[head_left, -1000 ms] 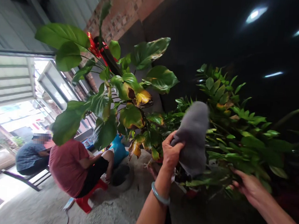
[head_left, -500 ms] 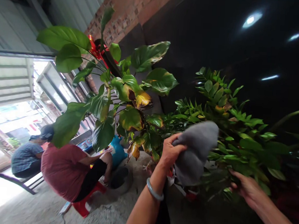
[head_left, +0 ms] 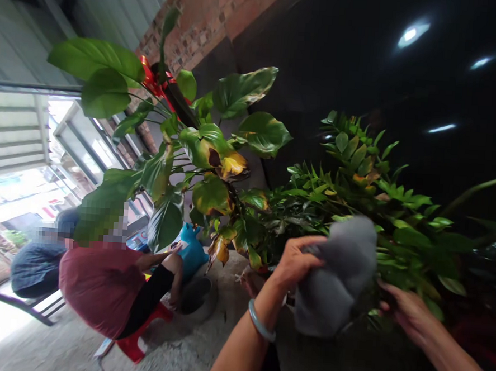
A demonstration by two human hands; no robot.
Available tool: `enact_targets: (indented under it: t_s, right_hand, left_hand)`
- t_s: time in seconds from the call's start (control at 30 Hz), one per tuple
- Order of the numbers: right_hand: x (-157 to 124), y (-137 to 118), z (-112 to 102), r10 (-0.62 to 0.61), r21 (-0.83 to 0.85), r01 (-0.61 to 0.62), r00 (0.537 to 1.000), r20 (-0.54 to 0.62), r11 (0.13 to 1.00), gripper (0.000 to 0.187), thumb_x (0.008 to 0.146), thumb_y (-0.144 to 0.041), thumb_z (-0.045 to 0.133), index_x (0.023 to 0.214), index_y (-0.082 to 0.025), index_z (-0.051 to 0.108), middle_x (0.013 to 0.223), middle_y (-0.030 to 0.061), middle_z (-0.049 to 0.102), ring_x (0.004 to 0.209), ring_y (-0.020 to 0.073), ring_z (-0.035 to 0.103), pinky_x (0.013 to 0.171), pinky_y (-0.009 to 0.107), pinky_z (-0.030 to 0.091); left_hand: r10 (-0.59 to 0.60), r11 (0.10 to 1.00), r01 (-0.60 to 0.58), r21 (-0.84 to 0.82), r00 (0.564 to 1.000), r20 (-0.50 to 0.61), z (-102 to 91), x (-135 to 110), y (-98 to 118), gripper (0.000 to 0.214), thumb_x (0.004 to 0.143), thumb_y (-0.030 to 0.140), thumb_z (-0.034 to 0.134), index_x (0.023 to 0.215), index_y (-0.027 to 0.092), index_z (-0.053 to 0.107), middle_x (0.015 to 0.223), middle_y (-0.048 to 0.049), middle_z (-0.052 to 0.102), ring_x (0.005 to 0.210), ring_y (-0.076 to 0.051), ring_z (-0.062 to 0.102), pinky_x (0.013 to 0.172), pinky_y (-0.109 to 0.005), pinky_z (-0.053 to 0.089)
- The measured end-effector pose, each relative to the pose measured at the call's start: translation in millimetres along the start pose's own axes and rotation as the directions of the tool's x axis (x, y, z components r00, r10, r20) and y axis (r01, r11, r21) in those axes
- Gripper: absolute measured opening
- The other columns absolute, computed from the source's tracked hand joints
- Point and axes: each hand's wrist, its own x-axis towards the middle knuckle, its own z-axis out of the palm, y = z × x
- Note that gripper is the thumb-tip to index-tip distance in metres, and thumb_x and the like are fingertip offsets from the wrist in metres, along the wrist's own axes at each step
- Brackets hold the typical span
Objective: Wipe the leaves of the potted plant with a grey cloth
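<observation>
My left hand [head_left: 300,262], with a pale bangle [head_left: 260,322] on its wrist, is closed on one edge of a grey cloth [head_left: 337,280]. The cloth hangs loosely and is slightly blurred. At the right, my right hand [head_left: 404,307] has its thumb and fingers pinched together low in a leafy green plant [head_left: 412,240]. What sits between them looks like a stem or leaf of that plant, though shadow and the cloth partly hide it. The cloth's right edge hangs close to the right fingertips.
Left of the cloth stands a large-leaved plant [head_left: 214,194] with yellowing leaves and a red ribbon [head_left: 153,82]. A person in a red shirt [head_left: 99,288] sits on a red stool [head_left: 131,349] beside a bucket [head_left: 199,300]. Another person [head_left: 37,262] sits behind. A dark glossy wall [head_left: 356,58] rises behind the plants.
My left hand has moved the grey cloth right and downward, closer to my right hand. My right hand stays nearly in place at the plant. The view has shifted slightly.
</observation>
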Motion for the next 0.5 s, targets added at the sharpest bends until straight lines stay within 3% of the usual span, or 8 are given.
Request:
enact_targets:
  t_s: [0.1, 0.17, 0.2, 0.27, 0.3, 0.37, 0.43, 0.5]
  right_hand:
    - [-1.6, -2.1, 3.5, 0.040, 0.003, -0.040, 0.998, -0.041, 0.999, 0.023, 0.052, -0.006, 0.074, 0.059, -0.017, 0.055, 0.040, -0.0065, 0.051, 0.028, 0.0085, 0.042, 0.028, 0.019, 0.042]
    - [-3.2, -3.0, 5.4, 0.056, 0.004, -0.056, 0.997, -0.050, 0.998, 0.022, 0.052, -0.006, 0.074, 0.059, -0.016, 0.055, 0.039, -0.0063, 0.051, 0.028, 0.0083, 0.042, 0.028, 0.019, 0.042]
    - [-4.0, -3.3, 6.0, 0.061, 0.007, -0.061, 0.997, -0.053, 0.998, 0.022, 0.052, -0.006, 0.073, 0.058, -0.016, 0.055, 0.038, -0.0063, 0.051, 0.028, 0.0083, 0.042, 0.028, 0.019, 0.042]
    - [-5.9, -4.1, 6.2, 0.067, 0.015, -0.066, 0.996, -0.057, 0.998, 0.022, 0.053, -0.006, 0.073, 0.056, -0.017, 0.054, 0.037, -0.0068, 0.050, 0.027, 0.0084, 0.042, 0.028, 0.020, 0.042]
    - [-6.9, -4.8, 5.7, 0.069, 0.019, -0.068, 0.996, -0.059, 0.998, 0.023, 0.053, -0.006, 0.072, 0.054, -0.018, 0.053, 0.036, -0.0071, 0.049, 0.027, 0.0086, 0.041, 0.028, 0.020, 0.041]
    - [-8.8, -6.6, 4.1, 0.067, 0.025, -0.065, 0.996, -0.061, 0.998, 0.027, 0.052, -0.006, 0.072, 0.049, -0.020, 0.049, 0.034, -0.0070, 0.047, 0.027, 0.0096, 0.042, 0.027, 0.020, 0.039]
    - [-10.0, -8.5, 2.5, 0.060, 0.031, -0.058, 0.997, -0.057, 0.998, 0.029, 0.051, -0.006, 0.072, 0.047, -0.020, 0.047, 0.034, -0.0055, 0.049, 0.029, 0.0111, 0.045, 0.028, 0.019, 0.040]
    - [-10.1, -9.5, 1.9, 0.057, 0.031, -0.055, 0.997, -0.054, 0.998, 0.029, 0.051, -0.005, 0.073, 0.047, -0.020, 0.048, 0.035, -0.0046, 0.050, 0.030, 0.0116, 0.047, 0.029, 0.019, 0.040]
  left_hand:
    - [0.188, 0.977, -0.210, -0.036, 0.930, -0.316, -6.4, 24.6, 10.2, 0.048, 0.055, 0.013, 0.062, 0.102, 0.020, 0.072, 0.090, -0.0005, 0.072, 0.086, -0.019, 0.062, 0.083, -0.030, 0.048]
    - [0.198, 0.976, -0.220, -0.009, 0.897, -0.395, -7.9, 31.5, 1.7, 0.049, 0.054, 0.010, 0.061, 0.101, 0.019, 0.073, 0.093, -0.0015, 0.073, 0.088, -0.019, 0.062, 0.086, -0.031, 0.047]
    - [0.164, 0.984, -0.176, 0.005, 0.906, -0.391, -7.8, 29.8, -5.8, 0.049, 0.052, 0.007, 0.060, 0.097, 0.019, 0.074, 0.090, -0.0014, 0.073, 0.086, -0.019, 0.063, 0.085, -0.031, 0.048]
    - [0.012, 0.999, 0.001, 0.044, 0.960, -0.281, -6.9, 16.5, -21.9, 0.045, 0.047, 0.004, 0.060, 0.086, 0.019, 0.077, 0.077, 0.0001, 0.073, 0.077, -0.018, 0.062, 0.079, -0.031, 0.050]
    - [-0.095, 0.991, 0.109, 0.073, 0.981, -0.168, -7.0, 6.4, -28.0, 0.042, 0.045, 0.003, 0.060, 0.080, 0.020, 0.077, 0.069, 0.0013, 0.071, 0.071, -0.018, 0.061, 0.074, -0.030, 0.050]
    - [-0.275, 0.953, 0.257, 0.159, 0.956, 0.103, -9.0, -14.1, -32.4, 0.037, 0.043, 0.005, 0.064, 0.072, 0.021, 0.078, 0.061, 0.0026, 0.069, 0.063, -0.017, 0.059, 0.067, -0.029, 0.050]
    - [-0.318, 0.942, 0.270, 0.199, 0.907, 0.276, -13.7, -26.5, -24.9, 0.034, 0.043, 0.007, 0.066, 0.071, 0.022, 0.078, 0.064, 0.0019, 0.070, 0.065, -0.018, 0.060, 0.068, -0.029, 0.049]
    - [-0.224, 0.971, 0.198, 0.132, 0.947, 0.230, -19.3, -25.0, -9.8, 0.034, 0.044, 0.008, 0.064, 0.073, 0.021, 0.078, 0.069, 0.0010, 0.072, 0.070, -0.019, 0.061, 0.071, -0.029, 0.049]
